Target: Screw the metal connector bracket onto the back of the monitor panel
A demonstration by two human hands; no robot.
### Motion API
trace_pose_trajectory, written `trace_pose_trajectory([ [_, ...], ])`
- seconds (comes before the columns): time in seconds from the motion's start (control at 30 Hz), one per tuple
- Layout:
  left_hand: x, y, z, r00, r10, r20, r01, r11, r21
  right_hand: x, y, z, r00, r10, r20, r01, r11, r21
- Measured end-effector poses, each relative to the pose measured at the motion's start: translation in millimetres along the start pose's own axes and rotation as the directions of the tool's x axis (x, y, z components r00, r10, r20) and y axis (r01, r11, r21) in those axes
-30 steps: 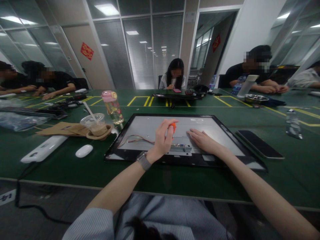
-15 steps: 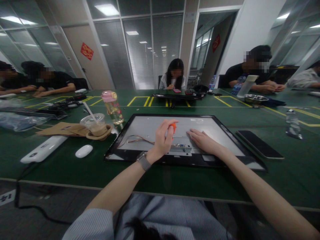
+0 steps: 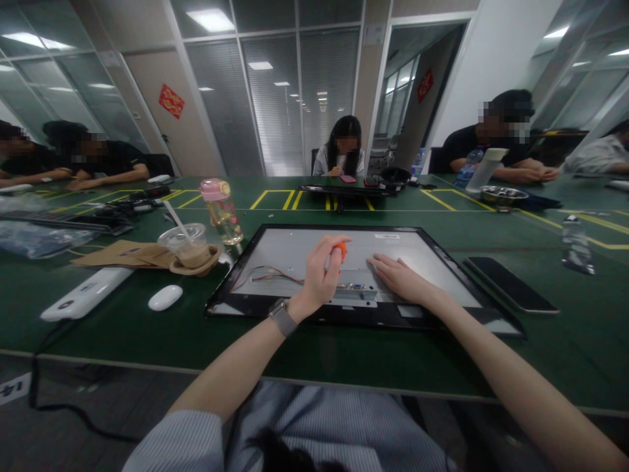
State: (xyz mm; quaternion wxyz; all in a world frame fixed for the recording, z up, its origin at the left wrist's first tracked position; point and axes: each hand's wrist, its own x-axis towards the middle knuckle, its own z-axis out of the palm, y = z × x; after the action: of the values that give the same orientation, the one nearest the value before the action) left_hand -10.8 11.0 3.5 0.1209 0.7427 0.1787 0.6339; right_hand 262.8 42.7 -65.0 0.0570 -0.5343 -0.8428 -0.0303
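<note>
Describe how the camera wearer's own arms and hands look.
The left hand and right hand are ungloved. A grey watch with a metallic-looking band circles the left wrist. A pale blue striped sleeve ends near the left elbow; no right sleeve shows.

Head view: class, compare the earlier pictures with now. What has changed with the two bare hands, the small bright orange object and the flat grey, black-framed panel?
Nothing visibly changed among these; nothing was taken hold of or let go. The left hand still grips the small bright orange object, mostly hidden; the right hand still rests on the flat grey, black-framed panel, which stays put.
</note>
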Motion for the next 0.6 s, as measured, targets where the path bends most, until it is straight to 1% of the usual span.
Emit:
trace_pose_trajectory([
  [0.1,0.0,-1.0,0.4,1.0,0.012,0.0,-0.012,1.0,0.005,0.2,1.3,0.4,1.0,-0.024,0.002,0.024,1.0,0.006],
  [0.27,-0.2,-2.6,1.1,1.0,0.022,-0.005,-0.022,1.0,0.001,0.3,1.8,2.1,1.0,-0.009,-0.011,0.009,1.0,0.003],
  [0.43,-0.4,-1.5,0.1,1.0,0.0,0.009,0.0,1.0,0.005,0.2,1.2,2.7,1.0,-0.005,-0.005,0.005,1.0,-0.011],
  [0.6,0.5,-0.8,-0.2,1.0,0.029,0.002,-0.029,1.0,0.001,0.0,2.3,4.6,1.0,-0.012,-0.02,0.011,1.0,-0.02],
])
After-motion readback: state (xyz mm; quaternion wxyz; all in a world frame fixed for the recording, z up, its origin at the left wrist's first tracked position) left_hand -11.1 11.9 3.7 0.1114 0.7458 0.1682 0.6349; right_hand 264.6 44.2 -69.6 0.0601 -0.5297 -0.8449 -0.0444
